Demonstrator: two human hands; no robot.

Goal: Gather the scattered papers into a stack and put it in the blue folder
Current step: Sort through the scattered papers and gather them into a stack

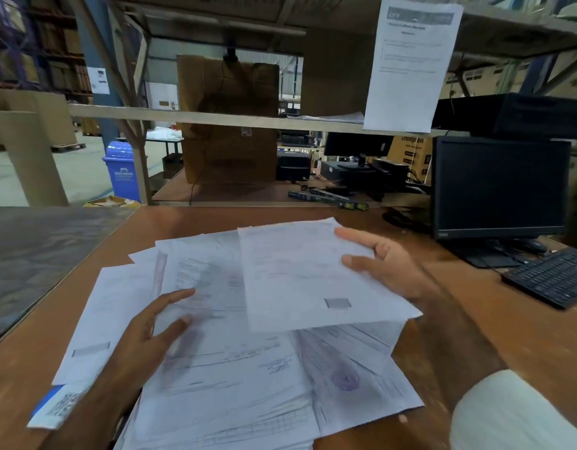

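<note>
Loose papers (235,368) lie fanned and overlapping on the brown surface (508,336); the right hand (388,264) holds one sheet (306,274) lifted above the pile, thumb on top at its right edge; the left hand (154,323), blurred, rests flat with fingers spread on the papers; a blue folder corner (45,405) shows under the sheets near the left forearm.

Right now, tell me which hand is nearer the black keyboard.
Right. The right hand holds a lifted sheet just left of the keyboard. The left hand rests on the spread papers, farther across the table.
</note>
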